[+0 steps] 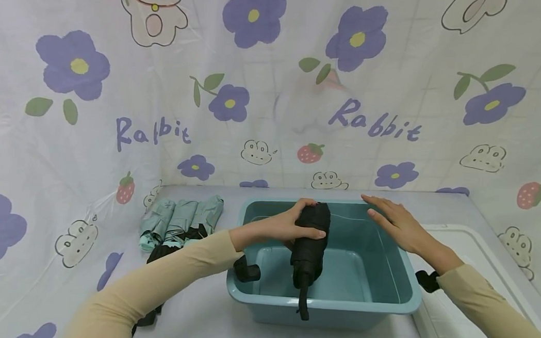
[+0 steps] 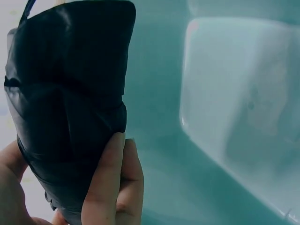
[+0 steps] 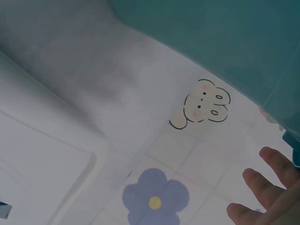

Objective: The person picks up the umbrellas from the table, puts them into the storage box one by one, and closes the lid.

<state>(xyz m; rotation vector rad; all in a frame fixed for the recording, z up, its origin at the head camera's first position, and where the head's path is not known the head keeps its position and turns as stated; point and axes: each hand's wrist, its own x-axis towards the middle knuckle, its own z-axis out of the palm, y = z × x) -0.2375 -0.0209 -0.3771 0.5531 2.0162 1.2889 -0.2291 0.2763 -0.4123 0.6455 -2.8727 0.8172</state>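
Fingers (image 1: 310,232) of the left hand (image 1: 285,227) are wrapping the folded black umbrella (image 1: 310,244) over the teal tub (image 1: 402,288); the right hand (image 1: 399,223) is hovering flat, released. Left-wrist view: fingers (image 2: 105,183) are clasping its soft, light, probably slippery fabric mid-body. Right-wrist view: relaxed fingertips (image 3: 262,187) are showing.

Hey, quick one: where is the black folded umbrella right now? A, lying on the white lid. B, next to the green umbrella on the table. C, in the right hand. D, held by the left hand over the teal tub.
D: the left hand grips the black folded umbrella over the teal tub, while the right hand hovers open and holds nothing.
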